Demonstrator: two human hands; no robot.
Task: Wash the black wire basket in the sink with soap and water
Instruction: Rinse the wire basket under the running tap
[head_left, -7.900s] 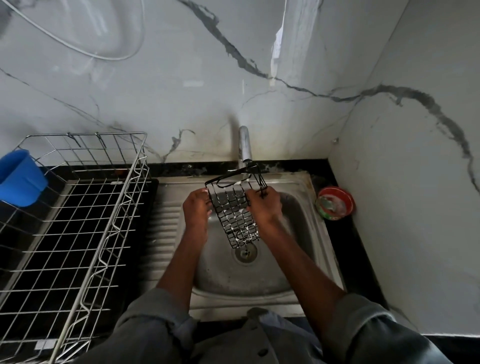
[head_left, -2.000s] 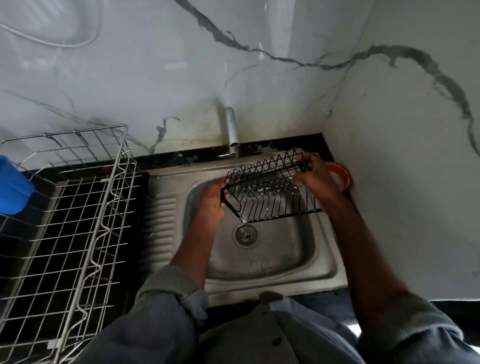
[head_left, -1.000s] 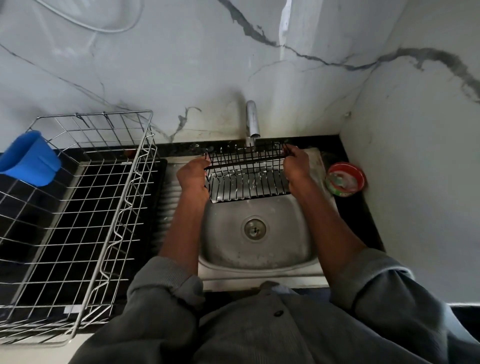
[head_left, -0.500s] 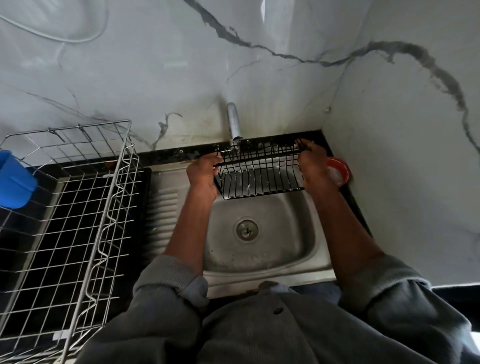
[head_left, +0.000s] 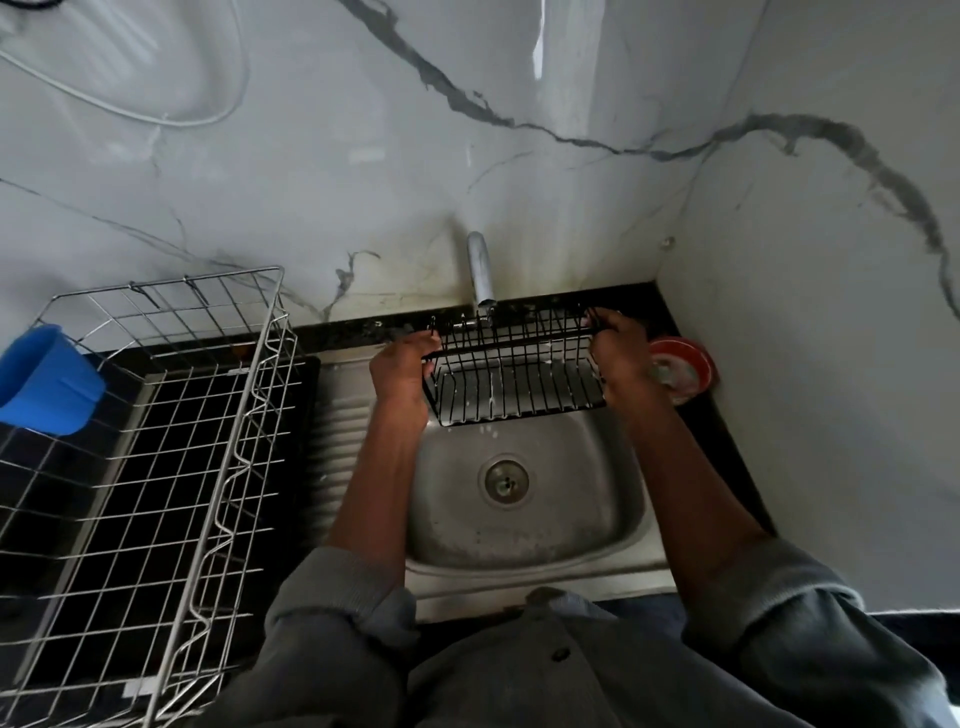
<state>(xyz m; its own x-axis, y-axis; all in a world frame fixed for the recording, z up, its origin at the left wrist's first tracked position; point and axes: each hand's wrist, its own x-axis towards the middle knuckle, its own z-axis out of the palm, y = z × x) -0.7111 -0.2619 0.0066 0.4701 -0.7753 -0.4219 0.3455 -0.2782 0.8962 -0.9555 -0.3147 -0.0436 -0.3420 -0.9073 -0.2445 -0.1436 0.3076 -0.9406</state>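
Note:
The black wire basket (head_left: 514, 374) is held level over the back of the steel sink (head_left: 545, 514), directly under the tap spout (head_left: 480, 273). A thin stream of water falls through its wires, and white drops cling to its bottom bars. My left hand (head_left: 402, 371) grips the basket's left end. At the right end, my right hand (head_left: 621, 358) has its fingers curled over the top rim.
A large silver wire dish rack (head_left: 156, 457) stands on the black counter to the left, with a blue cup (head_left: 44, 382) hooked on its far left side. A red soap tub (head_left: 683, 361) sits right of the sink. Marble walls close the back and right.
Since two seconds ago the basket has gone from tilted to level and moved back under the tap. In the last half second both hands keep their hold and it barely shifts.

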